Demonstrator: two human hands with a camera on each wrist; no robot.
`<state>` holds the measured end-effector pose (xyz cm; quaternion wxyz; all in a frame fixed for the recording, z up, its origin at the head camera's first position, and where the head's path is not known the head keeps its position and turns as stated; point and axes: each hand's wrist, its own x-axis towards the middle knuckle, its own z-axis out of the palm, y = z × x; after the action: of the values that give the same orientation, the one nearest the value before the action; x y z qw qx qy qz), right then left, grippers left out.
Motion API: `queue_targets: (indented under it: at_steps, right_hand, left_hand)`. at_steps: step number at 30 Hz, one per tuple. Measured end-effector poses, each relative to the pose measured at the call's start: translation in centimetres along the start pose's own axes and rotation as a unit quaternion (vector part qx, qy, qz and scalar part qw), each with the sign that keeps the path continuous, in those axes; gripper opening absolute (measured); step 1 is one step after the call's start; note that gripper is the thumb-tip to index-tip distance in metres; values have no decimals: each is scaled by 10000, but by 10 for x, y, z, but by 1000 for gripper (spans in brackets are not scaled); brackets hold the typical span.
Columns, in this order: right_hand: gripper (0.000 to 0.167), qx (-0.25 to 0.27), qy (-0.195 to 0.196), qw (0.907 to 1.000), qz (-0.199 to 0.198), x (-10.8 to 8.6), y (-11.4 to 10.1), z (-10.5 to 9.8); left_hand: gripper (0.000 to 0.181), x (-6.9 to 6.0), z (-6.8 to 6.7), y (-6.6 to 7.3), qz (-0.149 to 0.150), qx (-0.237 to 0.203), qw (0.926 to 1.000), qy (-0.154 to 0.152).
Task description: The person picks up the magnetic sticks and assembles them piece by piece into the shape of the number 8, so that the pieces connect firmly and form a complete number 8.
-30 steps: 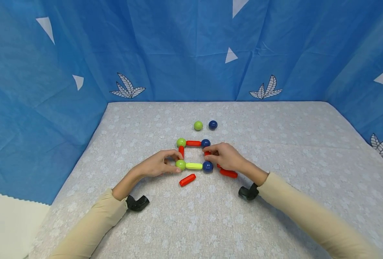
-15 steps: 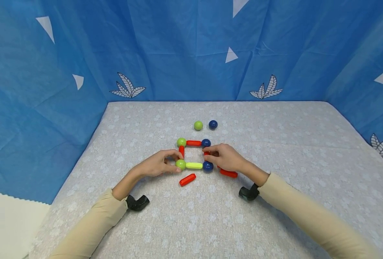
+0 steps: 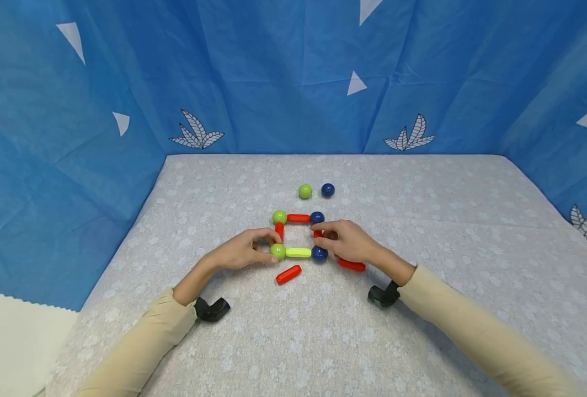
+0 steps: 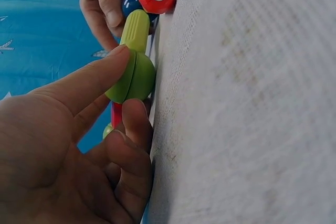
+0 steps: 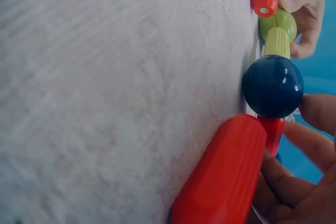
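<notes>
A square of magnetic rods and balls lies flat on the cloth in the head view. Its near-left corner is a green ball (image 3: 277, 252), pinched between thumb and fingers of my left hand (image 3: 245, 251). A yellow-green rod (image 3: 298, 253) joins that ball to the near blue ball (image 3: 319, 253). My right hand (image 3: 348, 241) holds the red rod (image 3: 317, 234) on the square's right side; its thumb touches the near blue ball in the right wrist view. A red rod (image 3: 279, 231) forms the left side. The far red rod (image 3: 298, 218) links a green ball (image 3: 279, 217) and a blue ball (image 3: 316, 217).
Beyond the square sit a loose green ball (image 3: 305, 191) and a loose blue ball (image 3: 327, 190). One loose red rod (image 3: 288, 274) lies in front; another red rod (image 3: 351, 265) is partly under the right hand. Blue curtain (image 3: 293, 77) borders the patterned tablecloth (image 3: 293, 342).
</notes>
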<state>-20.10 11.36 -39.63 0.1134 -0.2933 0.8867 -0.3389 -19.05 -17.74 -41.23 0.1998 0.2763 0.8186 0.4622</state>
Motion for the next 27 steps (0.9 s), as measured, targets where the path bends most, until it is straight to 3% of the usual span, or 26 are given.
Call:
queue_targets:
  at_steps: [12,27]
  right_hand:
    - [26,-413,-150,9986,-297,-15,-14,3]
    - [26,-334,-89,9993,-162,-19,-17,3]
  left_hand:
    - [32,0,1,0,-44,-18,10000,53]
    - [42,-8,0,4,-141,183,9996,163]
